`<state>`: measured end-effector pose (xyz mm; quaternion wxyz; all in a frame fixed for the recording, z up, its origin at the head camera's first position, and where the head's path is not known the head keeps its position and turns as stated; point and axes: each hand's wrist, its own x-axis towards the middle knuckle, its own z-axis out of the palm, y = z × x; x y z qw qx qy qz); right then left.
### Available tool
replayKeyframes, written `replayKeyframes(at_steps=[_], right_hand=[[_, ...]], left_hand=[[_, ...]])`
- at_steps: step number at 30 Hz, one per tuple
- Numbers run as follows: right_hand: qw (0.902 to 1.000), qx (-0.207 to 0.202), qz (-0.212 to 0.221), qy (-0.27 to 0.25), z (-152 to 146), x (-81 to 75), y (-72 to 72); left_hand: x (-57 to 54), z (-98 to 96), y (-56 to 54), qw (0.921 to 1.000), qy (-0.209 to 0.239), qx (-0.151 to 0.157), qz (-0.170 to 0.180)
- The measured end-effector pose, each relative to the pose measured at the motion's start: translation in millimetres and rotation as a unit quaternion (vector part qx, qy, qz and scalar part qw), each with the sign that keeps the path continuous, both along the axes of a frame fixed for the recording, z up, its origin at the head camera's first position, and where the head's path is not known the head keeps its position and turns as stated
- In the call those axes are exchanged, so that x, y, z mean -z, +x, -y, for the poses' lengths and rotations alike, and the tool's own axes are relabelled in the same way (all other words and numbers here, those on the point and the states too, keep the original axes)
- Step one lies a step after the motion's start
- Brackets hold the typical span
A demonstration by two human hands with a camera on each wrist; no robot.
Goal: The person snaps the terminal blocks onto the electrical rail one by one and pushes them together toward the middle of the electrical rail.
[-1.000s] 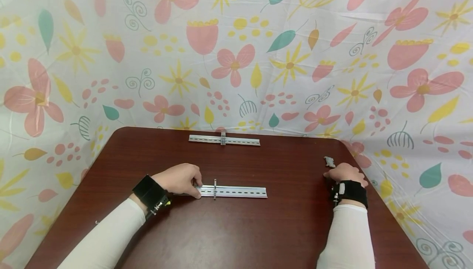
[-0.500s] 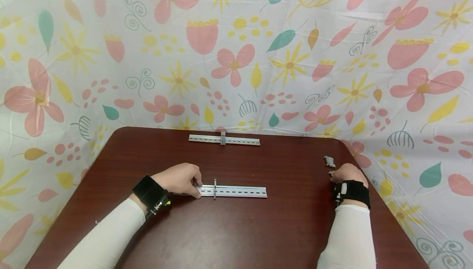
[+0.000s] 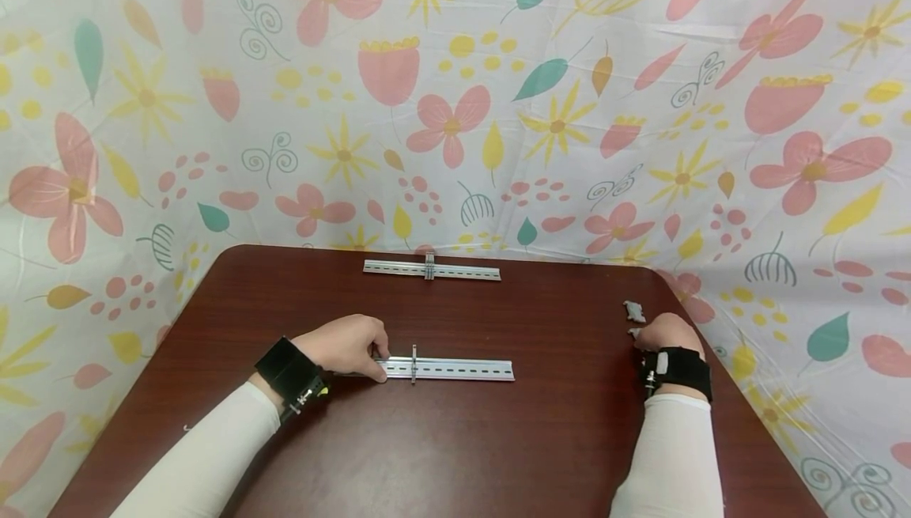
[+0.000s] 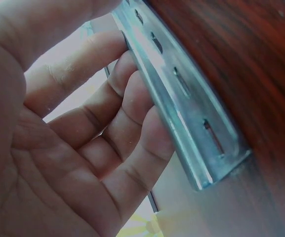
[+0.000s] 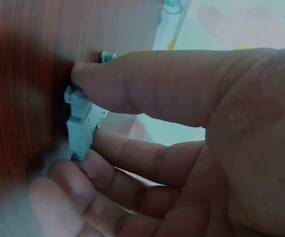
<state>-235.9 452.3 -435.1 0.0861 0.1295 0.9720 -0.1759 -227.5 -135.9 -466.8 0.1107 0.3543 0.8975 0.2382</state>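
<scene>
My left hand (image 3: 349, 344) grips the left end of a slotted metal DIN rail (image 3: 463, 369). In the left wrist view, curled fingertips press along the edge of the DIN rail (image 4: 177, 94). A thin upright clip (image 3: 414, 364) sits across that rail, just right of the hand. Over at the table's right side, my right hand (image 3: 669, 334) pinches a small grey clip (image 5: 80, 123) between thumb and fingers. Only a tip of this grey clip (image 3: 634, 334) shows in the head view. Another loose grey clip (image 3: 634, 311) lies just beyond the hand.
A second DIN rail (image 3: 463, 273) lies near the far edge of the dark wooden table (image 3: 441, 455), with clips (image 3: 429, 266) mounted near its middle. Behind the table hangs a flower-patterned curtain (image 3: 455, 107).
My right hand has shifted slightly right and turned, and the grey clip now shows at its fingertips. The left hand and both rails have stayed in place.
</scene>
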Motion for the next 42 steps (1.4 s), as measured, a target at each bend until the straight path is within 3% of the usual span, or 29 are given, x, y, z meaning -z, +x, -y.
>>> replayKeyframes(at_steps=[10,19,23,30,42], right_hand=[[0.9993,-0.004,-0.022,-0.031,17,4.2,-12.7],[0.9913,-0.056,-0.104,-0.059,52,5.9,-26.8],[0.9877,-0.072,-0.120,-0.069,69,2.0,-33.9],[0.9797,-0.099,-0.154,-0.081,108,-11.8,-30.1],[0.9664,-0.148,-0.189,-0.092,168,-13.7,-22.9]], left_hand=[[1.6,0.3,-1.1,1.0000,-0.004,0.004,-0.008],[0.6,-0.1,-0.6,0.9999,-0.013,0.003,-0.011],[1.6,1.0,-3.2,0.9998,-0.013,0.009,-0.016],[0.0,2.1,-3.9,0.9999,-0.007,0.007,-0.009],[-0.8,6.0,-2.7,0.9999,-0.003,-0.009,-0.008]])
